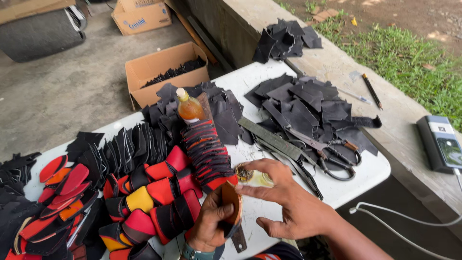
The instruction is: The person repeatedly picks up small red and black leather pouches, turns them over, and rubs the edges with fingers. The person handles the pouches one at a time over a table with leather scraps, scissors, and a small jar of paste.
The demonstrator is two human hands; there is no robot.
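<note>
Glass bottle (253, 177) seemingly sideways, mouth leftward

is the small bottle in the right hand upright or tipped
Tipped: the small bottle lies sideways in the right hand, mouth toward the leather piece.

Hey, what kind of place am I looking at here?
Probably a small open-air leather or shoe-part workshop: cut black pieces heaped on a white table, scissors, and stacked red and black parts.

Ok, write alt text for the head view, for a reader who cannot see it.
The left hand grips a curved brown leather piece while the right hand holds a small open glass jar beside it. Around them the white table is covered with black, red and yellow cut pieces, scissors and an amber bottle.
</note>
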